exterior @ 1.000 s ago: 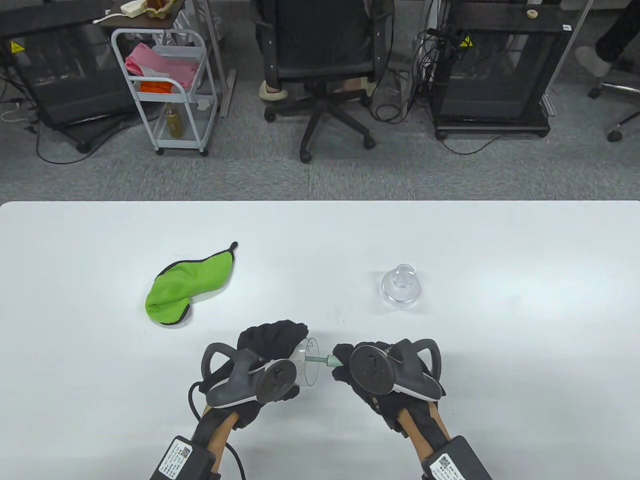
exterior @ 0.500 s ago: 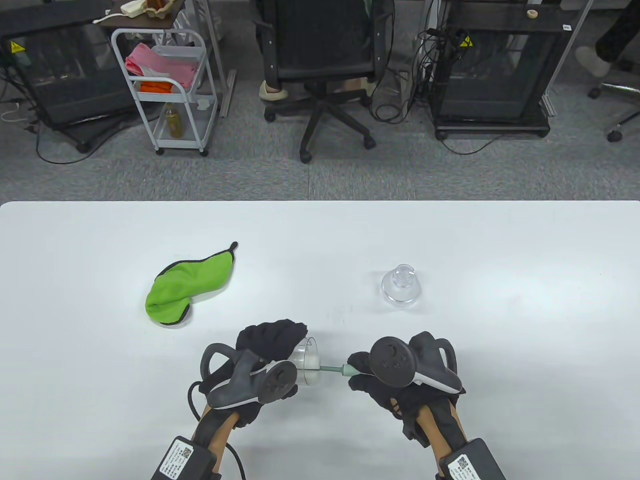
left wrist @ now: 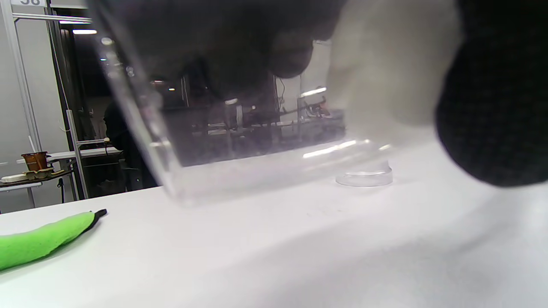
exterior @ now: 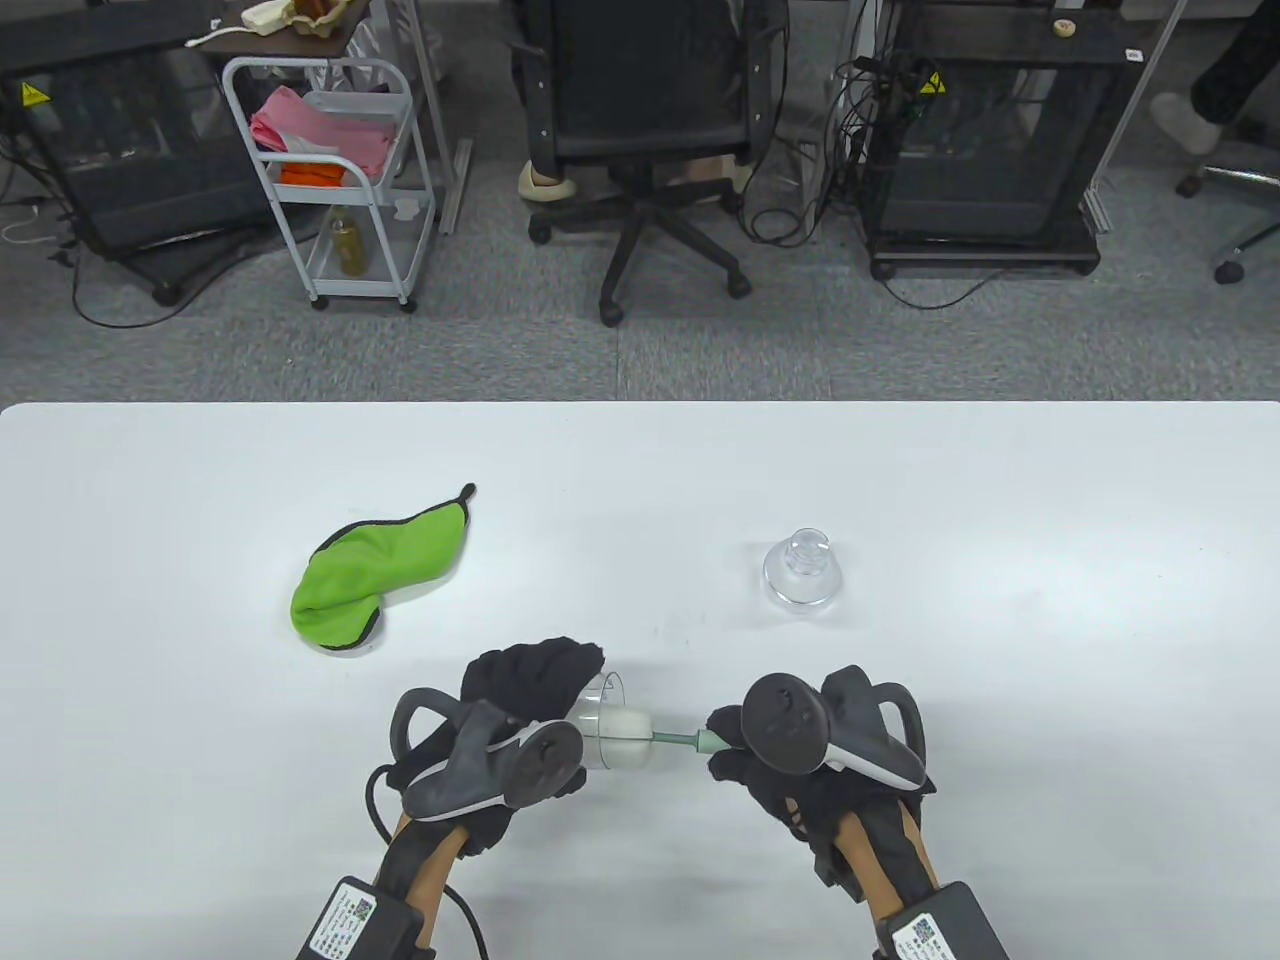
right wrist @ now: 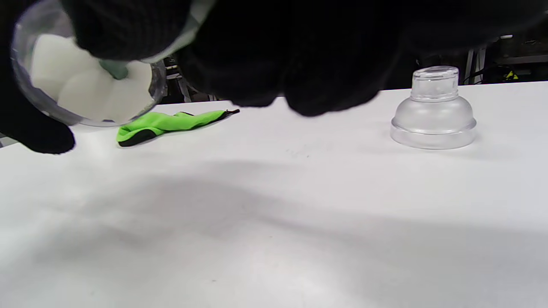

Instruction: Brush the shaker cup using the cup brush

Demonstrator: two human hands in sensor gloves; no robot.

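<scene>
Clear plastic shaker cup (exterior: 598, 722) lies sideways above the white table (exterior: 1000, 500), gripped by the left hand (exterior: 520, 715); the right hand (exterior: 790, 760) clamps the green-handled white sponge cup brush (exterior: 640, 742), head at the mouth. Clear domed lid (exterior: 801, 573) and crumpled green cloth (exterior: 375, 570) lie beyond.

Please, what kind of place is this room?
Probably an office or lab: a white work table stands on grey carpet, facing a black office chair, black equipment cabinets with cables, and a white utility cart.
</scene>
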